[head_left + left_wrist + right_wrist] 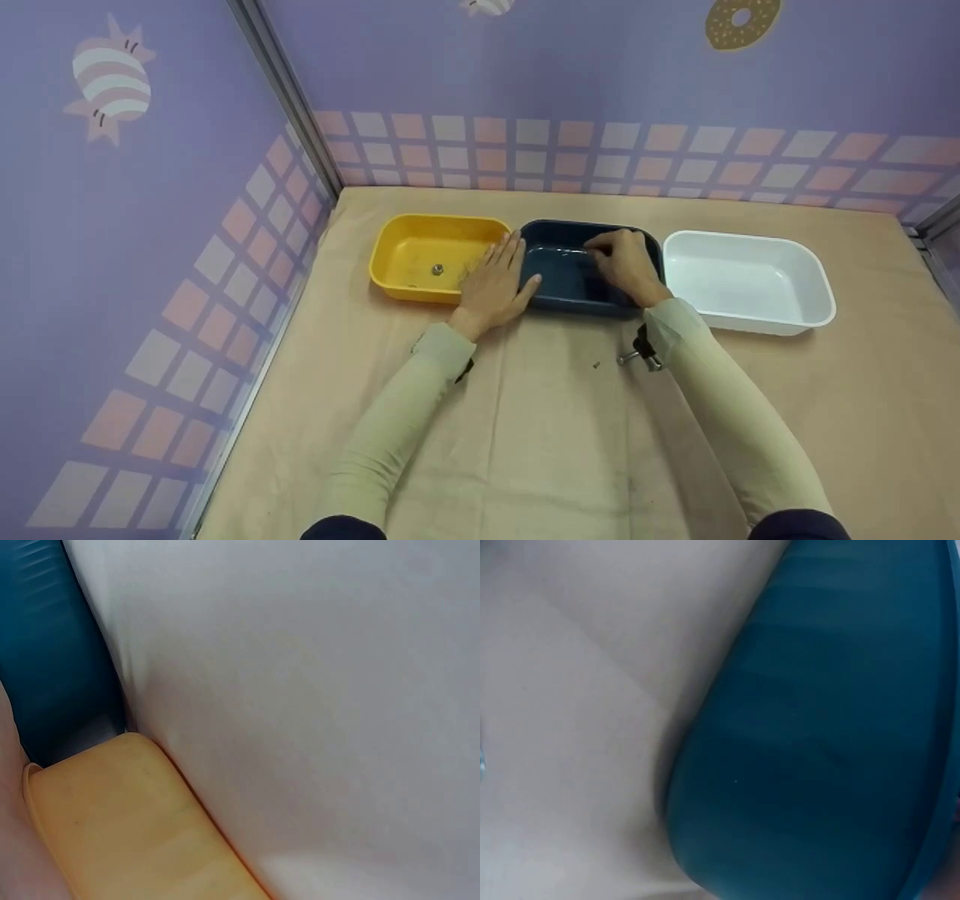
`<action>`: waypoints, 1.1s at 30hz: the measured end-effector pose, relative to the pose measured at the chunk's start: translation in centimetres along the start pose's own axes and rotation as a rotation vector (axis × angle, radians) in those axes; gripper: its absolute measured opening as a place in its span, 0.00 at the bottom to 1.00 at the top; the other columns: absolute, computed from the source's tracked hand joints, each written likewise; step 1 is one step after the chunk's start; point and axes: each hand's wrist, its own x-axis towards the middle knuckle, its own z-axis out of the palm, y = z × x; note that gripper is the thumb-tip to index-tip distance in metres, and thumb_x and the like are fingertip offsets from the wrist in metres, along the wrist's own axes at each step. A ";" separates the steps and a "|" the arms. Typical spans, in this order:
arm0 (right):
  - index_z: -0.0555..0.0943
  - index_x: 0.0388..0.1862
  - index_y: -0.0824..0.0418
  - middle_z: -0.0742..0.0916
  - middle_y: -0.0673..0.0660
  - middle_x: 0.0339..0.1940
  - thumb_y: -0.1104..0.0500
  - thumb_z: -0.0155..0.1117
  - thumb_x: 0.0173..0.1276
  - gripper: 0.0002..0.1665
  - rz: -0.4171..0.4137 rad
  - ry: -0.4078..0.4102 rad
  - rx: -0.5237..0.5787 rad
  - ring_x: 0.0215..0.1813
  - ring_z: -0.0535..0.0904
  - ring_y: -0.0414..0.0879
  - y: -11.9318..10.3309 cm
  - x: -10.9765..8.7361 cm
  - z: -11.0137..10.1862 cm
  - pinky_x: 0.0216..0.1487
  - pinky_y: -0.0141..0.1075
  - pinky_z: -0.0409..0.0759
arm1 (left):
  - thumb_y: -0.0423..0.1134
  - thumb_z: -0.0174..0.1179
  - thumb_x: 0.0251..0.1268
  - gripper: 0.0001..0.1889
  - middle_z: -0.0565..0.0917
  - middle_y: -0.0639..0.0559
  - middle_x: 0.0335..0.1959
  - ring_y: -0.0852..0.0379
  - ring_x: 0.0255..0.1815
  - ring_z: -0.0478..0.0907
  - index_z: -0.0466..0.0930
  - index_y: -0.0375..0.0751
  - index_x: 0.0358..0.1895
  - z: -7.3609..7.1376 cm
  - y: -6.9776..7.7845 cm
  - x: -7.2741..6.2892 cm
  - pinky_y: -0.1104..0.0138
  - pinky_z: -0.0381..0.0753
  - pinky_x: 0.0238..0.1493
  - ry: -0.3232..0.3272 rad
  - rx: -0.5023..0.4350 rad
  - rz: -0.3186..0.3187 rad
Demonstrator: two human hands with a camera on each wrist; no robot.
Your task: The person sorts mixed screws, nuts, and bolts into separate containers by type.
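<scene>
"Head view, biggest first: what's there?"

"The surface [555, 450] carries three trays. The dark blue tray [553, 277] is around the fingers of the right hand [628, 262], the white tray [742, 281] is just to their right, and the yellow tray [409, 255] lies beneath and to the left of the fingers of the left hand [491, 286]."

"How would the trays handle?"

"Light, stiff and rather slippery, judging by their smooth, plastic look. I'd take hold at the rim, thumb outside."

"And the fingers?"

"On the left hand they lie straight and close together over the yellow tray's end, the thumb spread towards the dark blue tray. On the right hand they are bent, inside the dark blue tray; whether they pinch anything, I cannot tell."

"Anything smaller?"

"A metal nut [437, 269] in the yellow tray, left of the left fingers and apart from them. Probably hard and sturdy; a fingertip pinch across its sides should suit."
</scene>
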 end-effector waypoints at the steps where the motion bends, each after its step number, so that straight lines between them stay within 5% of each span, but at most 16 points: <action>1: 0.92 0.46 0.70 0.94 0.64 0.45 0.71 0.66 0.71 0.11 -0.002 -0.001 0.001 0.36 0.82 0.51 0.0 0.0 0.0 0.42 0.43 0.81 | 0.61 0.33 0.88 0.41 0.44 0.40 0.90 0.47 0.91 0.41 0.44 0.34 0.87 0.0 0.0 0.0 0.55 0.41 0.91 -0.002 -0.001 0.001; 22: 0.92 0.49 0.69 0.93 0.65 0.47 0.69 0.66 0.75 0.11 -0.004 -0.027 -0.014 0.37 0.83 0.52 -0.2 -0.6 -1.2 0.42 0.46 0.84 | 0.61 0.33 0.88 0.41 0.47 0.38 0.90 0.46 0.91 0.42 0.46 0.32 0.87 0.1 0.0 0.0 0.54 0.42 0.90 0.020 0.014 0.010; 33: 0.93 0.46 0.69 0.94 0.65 0.45 0.71 0.69 0.72 0.09 -0.069 -0.002 -0.029 0.39 0.86 0.52 -0.9 -1.3 -1.8 0.40 0.46 0.85 | 0.61 0.33 0.88 0.41 0.46 0.38 0.90 0.46 0.91 0.42 0.45 0.32 0.87 0.1 0.0 0.0 0.54 0.42 0.90 0.010 0.016 0.009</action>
